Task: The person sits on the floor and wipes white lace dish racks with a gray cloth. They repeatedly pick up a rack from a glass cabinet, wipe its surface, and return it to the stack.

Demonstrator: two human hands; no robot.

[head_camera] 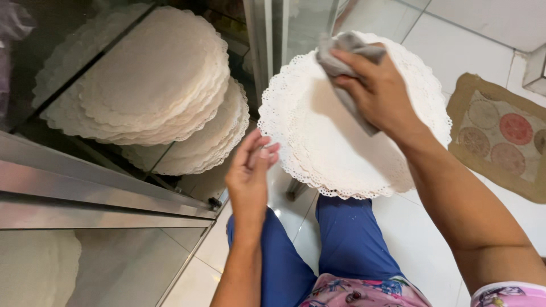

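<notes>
Right hand (pixel 378 91) clamps a grey cloth (pixel 347 57) against the doilies (pixel 341 148) — left hand (pixel 250 173), fingers together, steadies their left edge.

From my feed, the doilies (pixel 341 148) were white with lacy scalloped edges, and the cloth (pixel 347 62) on them was grey. The trousers (pixel 347 239) were blue, the top (pixel 364 293) pink with what looked like a floral print. The mat (pixel 500 136) was tan with red and beige circles.
</notes>
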